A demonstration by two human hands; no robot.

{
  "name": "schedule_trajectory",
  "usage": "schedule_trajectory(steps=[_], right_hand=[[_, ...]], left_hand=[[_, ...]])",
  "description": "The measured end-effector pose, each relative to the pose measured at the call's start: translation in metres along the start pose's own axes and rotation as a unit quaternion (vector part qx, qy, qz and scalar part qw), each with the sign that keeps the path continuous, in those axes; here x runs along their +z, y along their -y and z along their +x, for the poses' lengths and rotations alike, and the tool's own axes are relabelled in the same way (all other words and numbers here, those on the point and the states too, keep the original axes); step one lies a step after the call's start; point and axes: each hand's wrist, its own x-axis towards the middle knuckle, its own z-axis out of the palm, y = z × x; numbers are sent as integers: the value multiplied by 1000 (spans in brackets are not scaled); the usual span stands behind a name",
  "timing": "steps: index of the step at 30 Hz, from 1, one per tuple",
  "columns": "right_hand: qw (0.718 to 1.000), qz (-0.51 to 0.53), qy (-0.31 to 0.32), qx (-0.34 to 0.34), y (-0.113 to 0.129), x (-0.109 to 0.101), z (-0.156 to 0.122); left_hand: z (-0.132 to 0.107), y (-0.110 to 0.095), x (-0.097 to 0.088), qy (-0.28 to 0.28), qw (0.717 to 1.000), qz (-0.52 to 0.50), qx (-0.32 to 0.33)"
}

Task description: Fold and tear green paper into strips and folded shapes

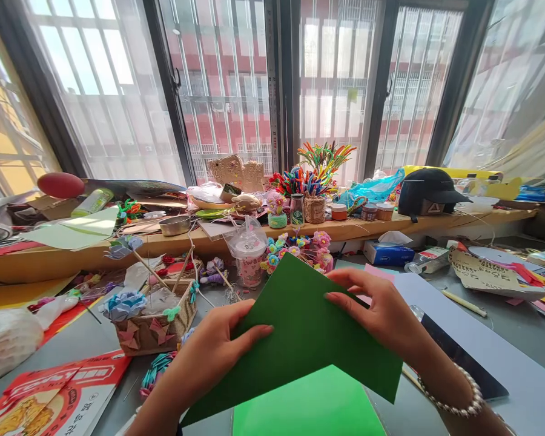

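Observation:
A dark green sheet of paper (300, 339) is held up in front of me, folded with a point toward the window. My left hand (213, 351) grips its left edge, thumb on top. My right hand (376, 309) pinches its upper right edge, with a pearl bracelet (458, 406) on the wrist. A brighter green sheet (309, 406) lies on the table beneath the folded one.
The grey table holds a small basket of paper flowers (157, 324), a plastic cup (249, 254), a tissue box (387, 251), a white sheet (490, 357) and a red printed box (59, 393). A wooden sill carries jars, craft flowers (315, 172) and a black cap (429, 188).

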Motion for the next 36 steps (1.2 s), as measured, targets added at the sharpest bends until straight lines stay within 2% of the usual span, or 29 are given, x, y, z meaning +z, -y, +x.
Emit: schedule_trajectory(steps=[3, 5, 7, 10, 13, 18, 20, 23, 26, 29, 32, 36], right_hand=[[992, -70, -25, -98, 4, 11, -3], [980, -129, 2, -151, 9, 19, -6], [968, -177, 31, -176, 13, 26, -8], [959, -211, 62, -179, 13, 30, -9], [962, -206, 65, -166, 10, 26, -9], [978, -126, 59, -156, 2, 12, -6], [988, -87, 53, -115, -1, 5, -3], [997, -59, 53, -16, -11, -3, -2], [992, 49, 98, 68, -27, -2, -10], [950, 197, 160, 184, -48, 13, -33], [898, 294, 153, 290, -63, 34, -63], [826, 404, 120, 375, -64, 52, -92]], left_hand=[[3, 2, 1, -19, 1000, 1, -10], [5, 6, 2, -28, 999, 8, -14], [6, 10, 2, -39, 999, 16, -12], [5, 14, 1, -44, 999, 8, -14], [3, 16, -3, -30, 999, -27, -33], [9, 20, -16, 18, 993, -92, -68], [14, 24, -25, 57, 990, -96, -84], [20, 32, -36, 124, 985, -53, -104], [26, 46, -39, 153, 977, 106, -103], [32, 62, -32, 157, 954, 236, -98], [33, 65, -16, 151, 940, 287, -105], [22, 53, 25, 51, 922, 375, -79]])
